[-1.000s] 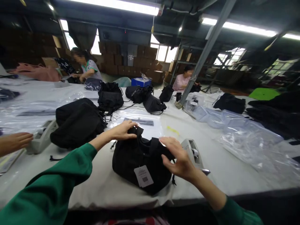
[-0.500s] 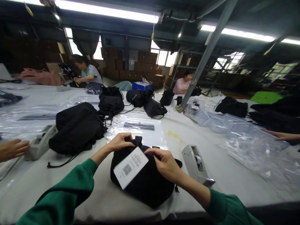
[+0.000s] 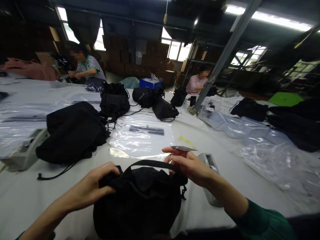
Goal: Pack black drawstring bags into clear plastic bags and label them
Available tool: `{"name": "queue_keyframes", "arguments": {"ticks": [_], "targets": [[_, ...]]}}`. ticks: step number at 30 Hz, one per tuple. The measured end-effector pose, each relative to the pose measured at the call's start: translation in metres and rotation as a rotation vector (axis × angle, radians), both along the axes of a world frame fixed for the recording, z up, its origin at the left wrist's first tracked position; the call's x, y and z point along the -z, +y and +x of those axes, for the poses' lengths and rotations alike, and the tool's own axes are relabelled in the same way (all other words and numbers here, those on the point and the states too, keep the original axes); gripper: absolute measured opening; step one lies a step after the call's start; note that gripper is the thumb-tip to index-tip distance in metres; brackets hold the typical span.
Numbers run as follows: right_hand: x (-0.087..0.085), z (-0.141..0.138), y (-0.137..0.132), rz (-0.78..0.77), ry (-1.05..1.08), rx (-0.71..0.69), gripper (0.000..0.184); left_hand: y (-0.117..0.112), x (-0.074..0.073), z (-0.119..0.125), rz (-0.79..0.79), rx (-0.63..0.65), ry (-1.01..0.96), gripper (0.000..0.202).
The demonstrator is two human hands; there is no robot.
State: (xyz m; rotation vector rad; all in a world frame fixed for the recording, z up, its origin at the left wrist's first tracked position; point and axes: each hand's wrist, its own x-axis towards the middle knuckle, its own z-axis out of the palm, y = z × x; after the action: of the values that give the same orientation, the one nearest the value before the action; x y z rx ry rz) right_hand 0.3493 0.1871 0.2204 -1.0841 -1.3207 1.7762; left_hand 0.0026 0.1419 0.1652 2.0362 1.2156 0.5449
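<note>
A black drawstring bag (image 3: 140, 203) stands at the table's front edge, its handle strap (image 3: 150, 162) arched over the top. My left hand (image 3: 100, 183) grips the upper left side of the bag between thumb and fingers. At the upper right, my right hand (image 3: 187, 163) has its fingers curled at the strap's right end. A white hang tag (image 3: 183, 148) lies almost edge-on over those fingers; its string is barely visible. Beyond the bag lies a flat clear plastic bag (image 3: 142, 141) with a printed dark panel.
A grey tape dispenser (image 3: 211, 163) stands beside my right forearm, another tape dispenser (image 3: 26, 150) at left. More black bags (image 3: 72, 130) lie left and behind. Clear plastic bags (image 3: 270, 163) spread at right. A metal post (image 3: 222, 53) rises behind; two people sit across the table.
The tag has swung from the bag's front up over my right fingers. My left hand has moved left along the bag, and the strap now arches up. The hand at far left has left view.
</note>
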Motion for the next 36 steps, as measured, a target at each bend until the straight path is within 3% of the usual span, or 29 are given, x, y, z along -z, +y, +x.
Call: {"name": "queue_keyframes", "arguments": {"ticks": [2,5,8,11,14,17,22,25,26,27,29,32,36], "targets": [[0.005,-0.001,0.007,0.126,-0.088,-0.049,0.043,0.008,-0.012,-0.006,-0.026,0.068,0.020,0.029],[0.008,-0.008,0.014,0.222,-0.194,-0.149,0.043,0.039,-0.035,0.000,0.027,0.073,-0.066,0.026],[0.008,-0.018,0.018,0.320,-0.307,-0.225,0.038,0.078,-0.060,0.029,-0.010,0.059,-0.170,0.030],[0.011,-0.027,0.027,0.436,-0.441,-0.295,0.027,0.109,-0.073,0.065,-0.141,0.277,-0.203,0.042],[0.020,-0.035,0.040,0.518,-0.493,-0.359,0.031,0.128,-0.068,0.090,-0.147,0.501,-0.219,0.040],[0.029,-0.042,0.048,0.592,-0.468,-0.412,0.023,0.138,-0.052,0.099,-0.190,0.545,-0.227,0.035],[0.021,-0.027,0.052,0.602,-0.480,-0.469,0.021,0.139,-0.029,0.085,-0.170,0.352,-0.232,0.033],[0.020,-0.005,0.061,0.653,-0.513,-0.268,0.024,0.136,-0.022,0.075,-0.130,0.242,-0.177,0.033],[0.024,0.000,0.066,0.698,-0.525,-0.170,0.021,0.135,-0.020,0.075,-0.135,0.227,-0.164,0.033],[0.030,0.002,0.070,0.749,-0.529,-0.096,0.031,0.135,-0.017,0.076,-0.145,0.224,-0.157,0.032],[0.047,-0.001,0.078,0.824,-0.494,-0.102,0.053,0.136,-0.012,0.082,-0.159,0.234,-0.158,0.031],[0.074,-0.015,0.087,0.813,-0.408,-0.279,0.034,0.135,-0.008,0.089,-0.177,0.211,-0.143,0.030],[0.098,-0.019,0.092,0.744,-0.395,-0.224,0.026,0.108,-0.023,0.069,-0.037,0.010,-0.054,0.051]]}}
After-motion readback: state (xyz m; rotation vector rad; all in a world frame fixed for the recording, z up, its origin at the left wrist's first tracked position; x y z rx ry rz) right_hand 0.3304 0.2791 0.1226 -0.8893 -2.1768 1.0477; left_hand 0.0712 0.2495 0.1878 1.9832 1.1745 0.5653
